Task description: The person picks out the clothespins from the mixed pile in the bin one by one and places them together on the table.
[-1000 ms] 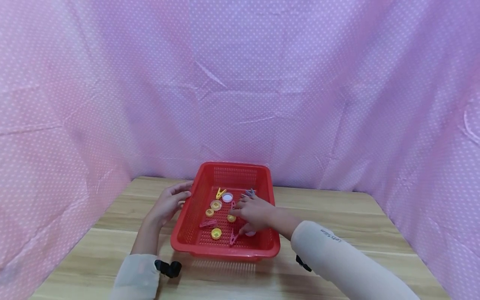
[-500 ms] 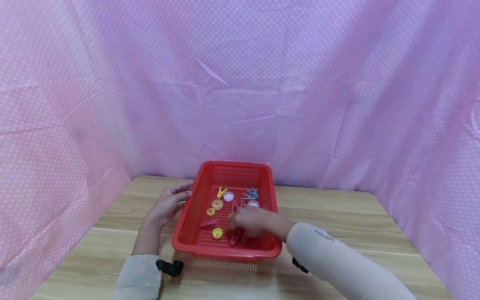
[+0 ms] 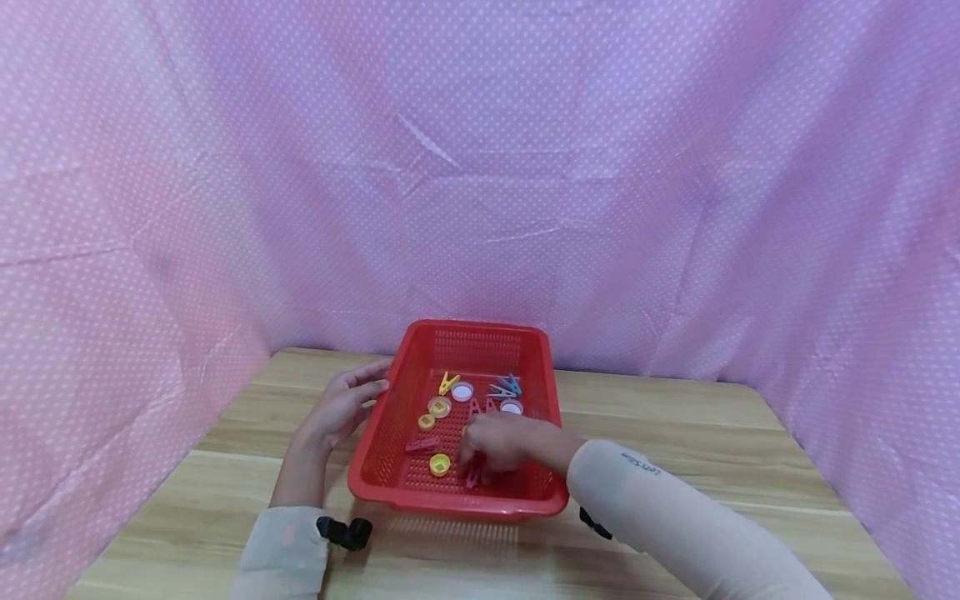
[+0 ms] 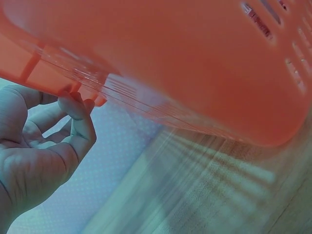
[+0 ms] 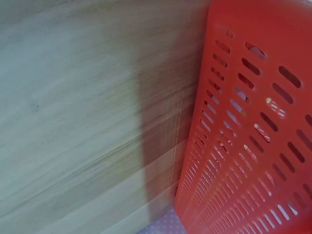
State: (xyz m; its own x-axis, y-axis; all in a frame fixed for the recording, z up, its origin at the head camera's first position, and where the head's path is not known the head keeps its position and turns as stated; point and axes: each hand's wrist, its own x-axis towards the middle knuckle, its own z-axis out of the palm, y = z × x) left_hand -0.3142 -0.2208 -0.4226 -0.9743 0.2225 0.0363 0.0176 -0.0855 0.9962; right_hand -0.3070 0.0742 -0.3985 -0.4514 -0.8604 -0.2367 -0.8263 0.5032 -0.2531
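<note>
A red plastic basket (image 3: 480,503) with slotted walls stands on the table, with clothespins and small round caps on its floor. My left hand (image 3: 341,410) holds the basket's left rim, thumb and fingers at its edge; the left wrist view shows these fingers (image 4: 80,122) bent under the rim. Inside the basket, near its front right, my right hand (image 3: 501,442) reaches down with bent fingers round a pink clothespin (image 3: 472,478), partly hidden by the hand. A yellow cap (image 3: 439,465) and another pink clothespin (image 3: 423,444) lie left of it.
Farther back in the basket lie a yellow clothespin (image 3: 447,383), a blue clothespin (image 3: 511,384), white caps (image 3: 462,392) and more pink clothespins (image 3: 476,407). The wooden table (image 3: 660,425) extends to both sides. Pink dotted cloth (image 3: 480,167) hangs behind.
My right hand has drawn back toward the basket's front and its fingers have closed in at the pink clothespin, uncovering the blue clothespin and a white cap. The left hand stays at the rim.
</note>
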